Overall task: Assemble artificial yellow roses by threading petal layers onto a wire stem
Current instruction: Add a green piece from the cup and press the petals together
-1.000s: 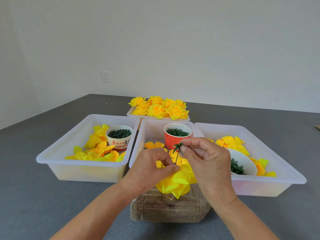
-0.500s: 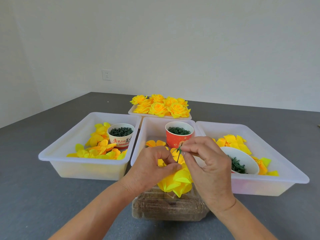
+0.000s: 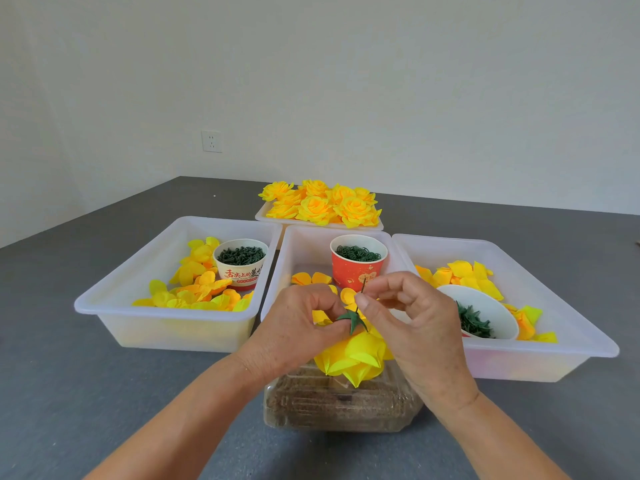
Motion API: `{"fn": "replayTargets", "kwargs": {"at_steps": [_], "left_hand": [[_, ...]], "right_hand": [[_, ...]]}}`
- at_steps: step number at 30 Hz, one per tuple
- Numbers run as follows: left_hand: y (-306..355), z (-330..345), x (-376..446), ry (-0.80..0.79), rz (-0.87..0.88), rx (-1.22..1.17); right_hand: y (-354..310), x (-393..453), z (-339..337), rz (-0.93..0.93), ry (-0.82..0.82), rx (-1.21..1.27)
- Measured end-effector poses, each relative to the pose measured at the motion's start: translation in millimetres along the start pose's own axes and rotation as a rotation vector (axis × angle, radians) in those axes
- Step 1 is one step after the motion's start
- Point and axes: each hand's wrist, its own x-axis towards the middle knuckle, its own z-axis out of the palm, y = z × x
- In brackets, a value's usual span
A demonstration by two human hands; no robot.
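**Head view: rose on the stem, above a grey bench**

Head camera gives me a dark grey bench (image 3: 69, 393) that runs back to a plain white wall (image 3: 346, 81), with one white socket (image 3: 211, 141) low on the left of it. Both hands meet at the centre, close together. My left hand (image 3: 294, 327) is curled round the yellow rose (image 3: 353, 356), whose petals point downward, and its fingertips pinch at the green calyx (image 3: 351, 318). My right hand (image 3: 412, 320) pinches the thin wire stem (image 3: 362, 289), which stands up from the calyx between thumb and forefinger.

Just below the rose a clear plastic box (image 3: 339, 403) rests on the bench. Three white trays sit side by side behind the hands. On the left tray (image 3: 166, 334) lie loose yellow petals (image 3: 194, 289) and a white paper cup (image 3: 240, 263) of dark green pieces. Within the middle tray (image 3: 304, 237) stands a red paper cup (image 3: 358, 261) of green rings. By the right tray (image 3: 554, 355) I see more petals and a tilted white cup (image 3: 485, 313) of green parts. Farther back, a fourth tray (image 3: 277, 220) is heaped with finished roses (image 3: 322, 206)
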Motion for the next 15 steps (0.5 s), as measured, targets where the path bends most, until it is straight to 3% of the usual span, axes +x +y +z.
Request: {"fn": "replayTargets", "kwargs": {"at_steps": [6,15], "left_hand": [[0.0,-2.3,-4.6,0.007,-0.016,-0.003],[4.8,-6.2,-13.7,0.052,-0.091,-0.001]], "right_hand": [[0.3,1.9,1.0,0.182,-0.134,-0.061],[-3.7,5.9,-5.2,0.168,-0.211,-0.211]]}}
